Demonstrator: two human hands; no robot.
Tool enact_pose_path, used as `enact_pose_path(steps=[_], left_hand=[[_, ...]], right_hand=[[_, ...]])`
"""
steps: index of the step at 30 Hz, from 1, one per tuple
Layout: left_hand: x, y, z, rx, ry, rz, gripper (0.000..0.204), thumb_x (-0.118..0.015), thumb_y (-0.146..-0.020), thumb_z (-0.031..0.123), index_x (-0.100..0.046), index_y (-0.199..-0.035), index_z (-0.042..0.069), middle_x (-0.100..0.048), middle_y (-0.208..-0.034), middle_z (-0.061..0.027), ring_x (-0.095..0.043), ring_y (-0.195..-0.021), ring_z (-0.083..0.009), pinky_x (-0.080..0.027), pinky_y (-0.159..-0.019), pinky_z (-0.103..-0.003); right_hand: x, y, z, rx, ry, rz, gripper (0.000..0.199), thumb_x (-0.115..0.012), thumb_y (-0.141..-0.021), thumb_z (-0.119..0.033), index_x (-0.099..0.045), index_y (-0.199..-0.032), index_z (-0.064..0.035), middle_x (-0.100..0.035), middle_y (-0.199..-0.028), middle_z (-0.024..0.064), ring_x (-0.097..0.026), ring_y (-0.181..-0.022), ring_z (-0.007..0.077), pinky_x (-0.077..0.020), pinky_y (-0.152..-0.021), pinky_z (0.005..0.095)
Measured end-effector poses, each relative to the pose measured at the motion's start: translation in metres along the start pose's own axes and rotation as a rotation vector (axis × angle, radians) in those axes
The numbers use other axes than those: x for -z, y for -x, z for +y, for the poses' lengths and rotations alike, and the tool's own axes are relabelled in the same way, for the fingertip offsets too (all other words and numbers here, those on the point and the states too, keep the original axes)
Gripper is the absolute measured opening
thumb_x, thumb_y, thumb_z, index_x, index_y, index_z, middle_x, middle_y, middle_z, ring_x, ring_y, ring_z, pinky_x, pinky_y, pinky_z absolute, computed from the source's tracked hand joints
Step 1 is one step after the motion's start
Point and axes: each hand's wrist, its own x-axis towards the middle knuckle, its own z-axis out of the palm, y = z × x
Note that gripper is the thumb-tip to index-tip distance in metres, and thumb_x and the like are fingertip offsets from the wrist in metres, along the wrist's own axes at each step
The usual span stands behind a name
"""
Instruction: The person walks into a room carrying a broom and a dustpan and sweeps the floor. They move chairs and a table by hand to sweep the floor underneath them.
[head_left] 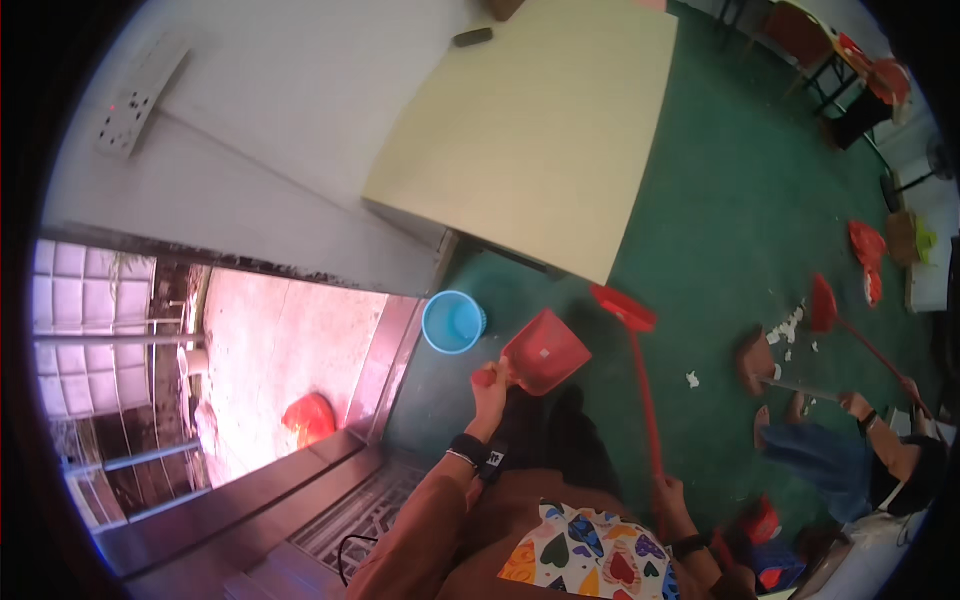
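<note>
My left hand (pixel 490 396) is closed round the short handle of a red dustpan (pixel 546 358). A small pale scrap lies in the pan. Just beyond it, a light blue waste bin (pixel 454 322) stands on the floor by the doorway. My right hand (pixel 676 500) grips the long red handle of a broom (pixel 627 308); its red head is on the floor beside the corner of the cream table (pixel 530 130).
At right another person (pixel 870 450) works with a broom and a dustpan near white paper scraps (pixel 785 330) on the green floor. One scrap (pixel 692 380) lies nearer me. A doorway with a metal sill opens at left; a red bag (pixel 309 418) is outside.
</note>
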Motion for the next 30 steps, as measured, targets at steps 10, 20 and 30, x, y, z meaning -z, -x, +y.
enact_pose_path(steps=[10, 20, 30], left_hand=[[-0.009, 0.022, -0.017, -0.101, 0.040, 0.060, 0.027, -0.058, -0.089, 0.024, -0.049, -0.071, 0.007, -0.053, -0.070, -0.0023, -0.055, -0.064, -0.0127, -0.048, -0.062, -0.029], [-0.208, -0.004, -0.016, -0.153, -0.061, -0.340, 0.033, -0.054, -0.092, 0.021, -0.041, -0.065, 0.006, -0.047, -0.063, -0.0020, -0.051, -0.058, -0.0109, -0.048, -0.060, -0.028], [-0.546, -0.072, 0.072, -0.225, 0.039, -0.295, 0.033, -0.053, -0.091, 0.020, -0.039, -0.065, 0.006, -0.044, -0.062, -0.0019, -0.045, -0.053, -0.0101, -0.054, -0.057, -0.033]], right_hand=[[0.010, 0.019, -0.023, 0.008, 0.273, 0.148, 0.036, -0.055, -0.088, -0.028, -0.059, -0.102, 0.0046, -0.053, -0.060, 0.0033, -0.050, -0.048, 0.0122, -0.0418, -0.042, 0.0283], [0.086, -0.001, 0.019, 0.326, 0.333, 0.394, 0.032, -0.059, -0.083, -0.023, -0.063, -0.098, 0.0046, -0.065, -0.075, 0.0204, -0.066, -0.071, 0.0280, -0.0495, -0.064, 0.0364], [0.252, -0.093, -0.160, 0.308, -0.073, 0.448, 0.029, -0.059, -0.084, -0.022, -0.062, -0.102, 0.0014, -0.060, -0.061, 0.0113, -0.057, -0.048, 0.0157, -0.0471, -0.046, 0.0317]])
